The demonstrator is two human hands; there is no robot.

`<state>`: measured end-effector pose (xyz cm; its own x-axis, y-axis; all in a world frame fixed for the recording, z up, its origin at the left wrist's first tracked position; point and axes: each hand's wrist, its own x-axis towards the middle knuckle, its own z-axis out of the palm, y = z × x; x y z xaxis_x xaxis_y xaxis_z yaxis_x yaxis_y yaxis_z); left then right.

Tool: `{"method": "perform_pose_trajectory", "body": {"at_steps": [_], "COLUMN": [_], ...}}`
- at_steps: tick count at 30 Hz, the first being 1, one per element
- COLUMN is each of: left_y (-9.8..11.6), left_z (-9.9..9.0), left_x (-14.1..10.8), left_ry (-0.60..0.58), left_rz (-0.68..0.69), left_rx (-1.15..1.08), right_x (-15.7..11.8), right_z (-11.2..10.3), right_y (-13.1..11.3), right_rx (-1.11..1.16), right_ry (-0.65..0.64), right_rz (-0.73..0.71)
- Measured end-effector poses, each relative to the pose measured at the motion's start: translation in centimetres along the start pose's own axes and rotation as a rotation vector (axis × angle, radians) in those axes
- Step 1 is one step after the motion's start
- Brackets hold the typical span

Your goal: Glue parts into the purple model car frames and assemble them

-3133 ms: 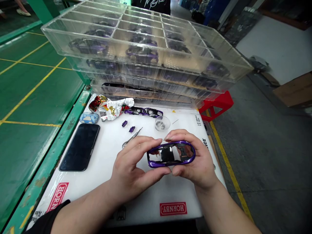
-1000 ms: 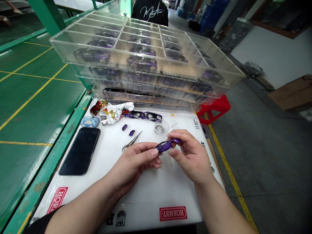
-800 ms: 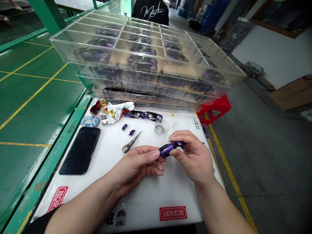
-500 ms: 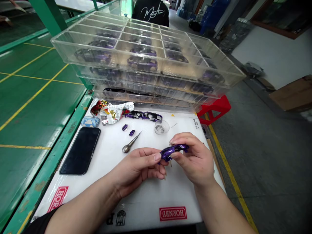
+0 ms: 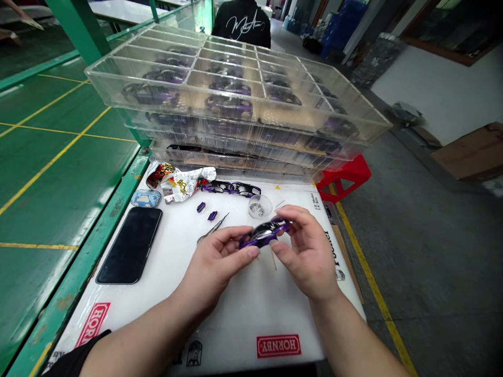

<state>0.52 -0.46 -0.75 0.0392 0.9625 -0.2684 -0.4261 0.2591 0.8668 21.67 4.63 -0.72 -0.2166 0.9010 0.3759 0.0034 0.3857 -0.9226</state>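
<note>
A glossy purple and black car shell is held between both hands above the white work surface. My left hand pinches its left end, thumb in front and fingers behind. At its right end, my right hand grips it between thumb and fingers. Below the shell lies a thin wooden stick. A metal-handled screwdriver is partly hidden behind my left hand. Two small purple pieces lie behind it, near a round clear dish with tiny parts.
Stacked clear compartment trays hold purple shells at the back. More purple shells, a foil wrapper, a blue-and-white object and a phone lie nearer. Beyond sits a person in black.
The shell has moved left and slightly up and has been turned so its top shows more. My left hand now covers the screwdriver's handle; my right hand has shifted left.
</note>
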Motion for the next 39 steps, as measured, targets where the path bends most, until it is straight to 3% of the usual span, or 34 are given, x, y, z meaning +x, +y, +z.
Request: {"method": "perform_pose_trajectory", "body": {"at_steps": [3, 5, 8, 10, 27, 39], "left_y": [-0.2, -0.2, 0.1, 0.1, -0.4, -0.4], "left_z": [-0.7, -1.2, -1.3, -1.2, -1.6, -1.8], "left_x": [-0.1, -0.3, -0.7, -0.9, -0.7, -0.6], "left_ry": [0.222, 0.305, 0.314, 0.288, 0.246, 0.24], "left_rz": [0.422, 0.673, 0.887, 0.956, 0.972, 0.985], "left_rx": [0.335, 0.583, 0.823, 0.892, 0.923, 0.923], "right_x": [-0.5, -0.9, -1.4, -1.6, -0.5, -0.5], "right_z": [0.6, 1.3, 2.4, 3.0, 3.1, 3.1], "right_y": [0.1, 0.1, -0.1, -0.2, -0.4, -0.1], "right_rx": [0.044, 0.161, 0.392, 0.494, 0.671, 0.668], "right_ry": [0.097, 0.017, -0.129, -0.148, -0.114, -0.126], "right_rz": [0.161, 0.295, 0.417, 0.438, 0.537, 0.507]}}
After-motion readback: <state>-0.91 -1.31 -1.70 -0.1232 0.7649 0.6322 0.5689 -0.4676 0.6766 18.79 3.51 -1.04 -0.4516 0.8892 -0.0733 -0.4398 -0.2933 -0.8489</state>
